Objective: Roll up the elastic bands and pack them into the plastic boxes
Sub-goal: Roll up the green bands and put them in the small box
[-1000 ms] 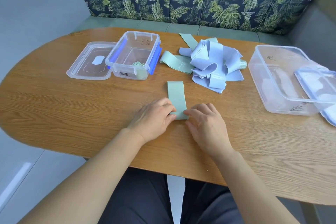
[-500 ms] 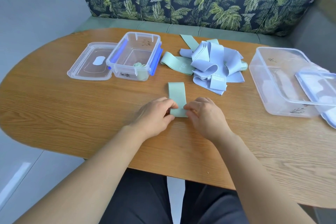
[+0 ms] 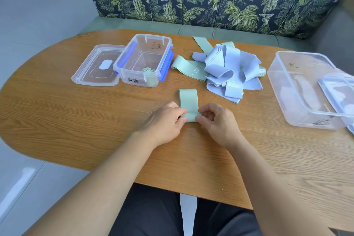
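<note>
one rolled band (image 3: 149,70) sits in the small box (image 3: 142,60); both hands, left hand (image 3: 166,122) and right hand (image 3: 218,122), pinch the green band (image 3: 188,101) mid-roll (pile (image 3: 228,69) untouched).

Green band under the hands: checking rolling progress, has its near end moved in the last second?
Yes. On the green band, the near end has rolled slightly away from the table edge, toward the small box.
</note>
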The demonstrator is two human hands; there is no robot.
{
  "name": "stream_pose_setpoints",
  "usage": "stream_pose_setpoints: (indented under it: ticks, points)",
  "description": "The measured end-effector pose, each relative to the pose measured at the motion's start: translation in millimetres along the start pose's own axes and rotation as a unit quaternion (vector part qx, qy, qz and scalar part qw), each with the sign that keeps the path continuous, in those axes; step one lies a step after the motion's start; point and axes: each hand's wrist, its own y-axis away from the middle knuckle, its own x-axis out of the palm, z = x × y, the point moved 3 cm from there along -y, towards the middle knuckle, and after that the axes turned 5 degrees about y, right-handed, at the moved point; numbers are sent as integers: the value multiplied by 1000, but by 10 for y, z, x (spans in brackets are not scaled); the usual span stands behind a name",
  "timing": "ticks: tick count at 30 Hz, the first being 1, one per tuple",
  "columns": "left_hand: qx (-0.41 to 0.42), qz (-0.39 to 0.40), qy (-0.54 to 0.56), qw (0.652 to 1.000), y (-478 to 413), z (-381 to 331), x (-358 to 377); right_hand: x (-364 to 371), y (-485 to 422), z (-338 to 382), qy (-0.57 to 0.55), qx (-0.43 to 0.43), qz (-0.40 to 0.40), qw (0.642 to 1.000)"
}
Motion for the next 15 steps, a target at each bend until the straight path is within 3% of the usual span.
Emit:
stream_pose_setpoints:
  ticks: [8,15]
  points:
    - [3,-32,38,999,111,-27,52,-9,110,5,-54,39,-2,998]
    - [7,4,48,999,409,-60,86,-18,457,54,-39,27,28,998]
